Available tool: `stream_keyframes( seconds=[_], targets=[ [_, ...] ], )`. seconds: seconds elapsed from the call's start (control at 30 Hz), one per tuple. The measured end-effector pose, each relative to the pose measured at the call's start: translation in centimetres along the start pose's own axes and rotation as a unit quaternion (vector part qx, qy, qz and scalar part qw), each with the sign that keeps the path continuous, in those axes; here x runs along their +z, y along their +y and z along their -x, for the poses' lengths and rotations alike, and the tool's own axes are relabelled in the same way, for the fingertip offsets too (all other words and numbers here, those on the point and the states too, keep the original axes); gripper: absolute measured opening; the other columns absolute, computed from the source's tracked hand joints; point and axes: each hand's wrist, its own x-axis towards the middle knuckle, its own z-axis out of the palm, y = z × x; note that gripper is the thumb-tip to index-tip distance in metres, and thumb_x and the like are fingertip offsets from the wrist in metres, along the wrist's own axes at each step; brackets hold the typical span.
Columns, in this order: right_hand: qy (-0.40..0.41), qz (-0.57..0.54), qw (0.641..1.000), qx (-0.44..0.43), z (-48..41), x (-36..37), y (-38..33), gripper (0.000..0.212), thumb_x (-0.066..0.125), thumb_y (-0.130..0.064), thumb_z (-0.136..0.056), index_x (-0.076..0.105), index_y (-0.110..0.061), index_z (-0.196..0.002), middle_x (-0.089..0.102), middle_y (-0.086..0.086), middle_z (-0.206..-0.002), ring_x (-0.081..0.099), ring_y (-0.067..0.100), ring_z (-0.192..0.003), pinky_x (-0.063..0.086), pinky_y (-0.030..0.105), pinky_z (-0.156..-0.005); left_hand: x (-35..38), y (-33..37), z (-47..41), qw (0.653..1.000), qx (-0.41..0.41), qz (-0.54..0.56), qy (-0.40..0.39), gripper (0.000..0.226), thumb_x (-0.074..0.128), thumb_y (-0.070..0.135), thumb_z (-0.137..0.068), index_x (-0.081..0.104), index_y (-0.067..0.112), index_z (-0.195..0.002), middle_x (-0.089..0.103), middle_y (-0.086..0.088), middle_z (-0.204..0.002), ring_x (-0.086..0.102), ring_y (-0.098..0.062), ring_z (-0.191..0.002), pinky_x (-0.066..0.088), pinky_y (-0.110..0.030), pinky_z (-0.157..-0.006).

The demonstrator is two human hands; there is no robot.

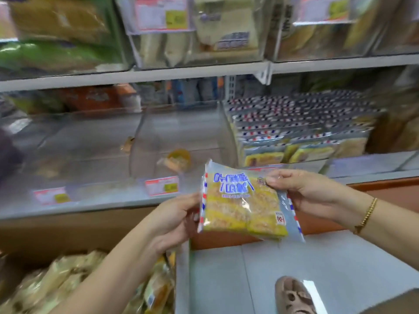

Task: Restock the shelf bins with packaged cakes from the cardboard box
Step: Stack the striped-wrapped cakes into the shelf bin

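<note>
Yellow packaged cake [242, 207] is pinched at its side edges by left hand [174, 220] and right hand [306, 191], before the shelf's [90, 207] front edge, clear of the cardboard box [68, 232]. Placing step, likely: next, stand it among the matching striped packs [294, 123].

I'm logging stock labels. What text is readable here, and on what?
On the cake packet: large blue lettering, too stylised and blurred to read; small blue line beneath, blurred.
On its corner, a red mark: perhaps "HH", sideways.
On the shelf price tags: blurred, unreadable.
On the upper bin labels: blurred, unreadable.
</note>
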Motion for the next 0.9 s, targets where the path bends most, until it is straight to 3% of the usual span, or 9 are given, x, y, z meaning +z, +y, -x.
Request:
stream_keyframes(
  seconds=[0.03,0.1,0.17,0.23,0.37,0.57,0.7,0.83,0.9],
  targets=[
    [0.009,-0.016,1.0,0.005,0.4,-0.9,0.1,0.056,0.081,-0.02,-0.062,0.063,0.007,-0.107,0.071,0.013,-0.091,0.07,0.018,-0.073,0.056,0.024,-0.061,0.7,-0.2,-0.5,1.0,0.004,-0.003,-0.001,0.027,0.07,0.012,-0.07,0.073,-0.005,-0.09,0.064,-0.017,-0.089,0.057,-0.016,-0.07,0.052,-0.03,-0.067],
    [0.022,-0.037,0.999,0.023,1.0,-2.6,0.4,0.078,0.089,-0.028,-0.056,0.061,0.006,-0.12,0.068,0.019,-0.113,0.068,0.025,-0.093,0.058,0.035,-0.08,2.5,-0.1,-0.7,0.999,0.004,-0.034,-0.023,0.023,0.056,0.016,-0.074,0.077,0.008,-0.067,0.069,-0.007,-0.066,0.062,-0.013,-0.051,0.056,-0.028,-0.058],
    [0.042,-0.047,0.997,0.037,1.6,-4.0,0.4,0.062,0.08,-0.024,-0.066,0.062,0.005,-0.118,0.067,0.02,-0.114,0.067,0.027,-0.093,0.055,0.038,-0.087,3.7,0.5,-1.0,0.996,-0.009,-0.057,-0.072,0.036,0.06,0.039,-0.075,0.077,0.008,-0.07,0.072,-0.008,-0.07,0.066,-0.015,-0.055,0.055,-0.027,-0.058],
    [0.068,-0.04,0.996,0.037,2.4,-5.0,0.2,0.038,0.068,-0.015,-0.07,0.067,0.002,-0.104,0.072,0.016,-0.095,0.07,0.022,-0.076,0.059,0.032,-0.073,5.1,1.1,-1.5,0.987,-0.028,-0.093,-0.127,0.056,0.078,0.056,-0.061,0.078,0.008,-0.089,0.074,-0.015,-0.09,0.071,-0.016,-0.07,0.056,-0.028,-0.065],
    [0.096,-0.049,0.994,0.013,3.5,-6.0,-0.5,0.026,0.067,-0.014,-0.067,0.068,-0.004,-0.091,0.073,0.011,-0.084,0.07,0.019,-0.069,0.059,0.028,-0.063,7.9,0.6,-3.1,0.983,-0.045,-0.14,-0.108,0.029,0.083,0.015,-0.059,0.078,0.006,-0.087,0.073,-0.016,-0.094,0.071,-0.019,-0.07,0.059,-0.031,-0.06],
    [0.141,-0.173,0.975,-0.008,6.9,-8.3,-1.4,0.081,0.07,-0.063,-0.064,0.065,-0.003,-0.117,0.068,0.017,-0.105,0.066,0.031,-0.098,0.056,0.042,-0.072,12.7,0.2,-5.3,0.999,0.009,-0.012,-0.042,0.027,0.063,0.004,-0.064,0.076,-0.001,-0.087,0.073,-0.017,-0.095,0.071,-0.022,-0.068,0.059,-0.03,-0.056],
    [0.108,-0.276,0.953,-0.067,8.0,-7.5,0.3,0.11,0.093,-0.053,-0.032,0.053,-0.004,-0.123,0.068,0.017,-0.115,0.067,0.031,-0.106,0.059,0.043,-0.073,16.9,-0.2,-7.7,0.991,0.129,0.026,0.003,0.046,0.069,0.009,-0.065,0.065,0.003,-0.11,0.06,-0.017,-0.102,0.056,-0.024,-0.075,0.051,-0.023,-0.047],
    [0.174,-0.274,0.928,-0.18,7.7,-8.1,-1.5,0.047,0.073,-0.025,-0.073,0.061,-0.006,-0.114,0.072,0.011,-0.104,0.071,0.019,-0.093,0.058,0.027,-0.068,22.5,-1.5,-9.5,0.983,0.185,-0.008,-0.008,0.03,0.064,-0.003,-0.082,0.062,0.011,-0.108,0.071,-0.002,-0.089,0.063,-0.007,-0.059,0.047,-0.016,-0.048],
    [0.235,-0.273,0.91,-0.203,7.7,-10.4,-2.7,0.037,0.063,-0.015,-0.08,0.061,-0.005,-0.115,0.073,0.011,-0.105,0.072,0.016,-0.09,0.058,0.024,-0.067,24.5,-1.5,-10.4,0.982,0.182,-0.031,-0.034,0.035,0.065,-0.003,-0.083,0.059,0.012,-0.114,0.072,-0.001,-0.091,0.065,-0.007,-0.063,0.052,-0.016,-0.055]
  ],
)
